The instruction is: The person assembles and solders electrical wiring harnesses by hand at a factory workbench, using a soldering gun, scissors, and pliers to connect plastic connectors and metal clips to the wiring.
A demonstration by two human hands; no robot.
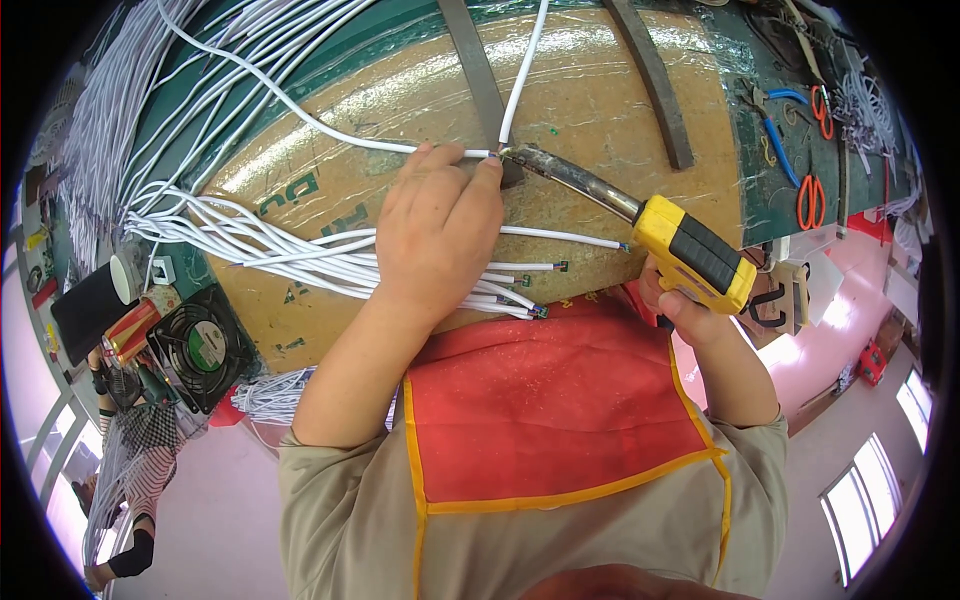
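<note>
With its fingers closed and bent down, my left hand point(432, 225) presses the end of a white cable point(330, 128) against the work board. The cable runs in from the upper left. My right hand point(683, 303) grips a yellow-and-black soldering gun point(695, 250). Its long, darkened metal barrel points up and left, and the tip meets the cable end beside my left fingertips. A second white cable point(522, 80) comes down from the top edge to that same spot. Under and beside my left wrist lies a bundle of white cables point(280, 250), their ends showing small coloured wires.
Two dark metal bars point(652, 85) lie across the cardboard-covered board point(590, 60). Blue-handled pliers point(777, 140) and orange-handled scissors point(811, 203) are on the right. A black fan point(200, 350) stands at the left edge, below a large heap of white cables point(95, 130).
</note>
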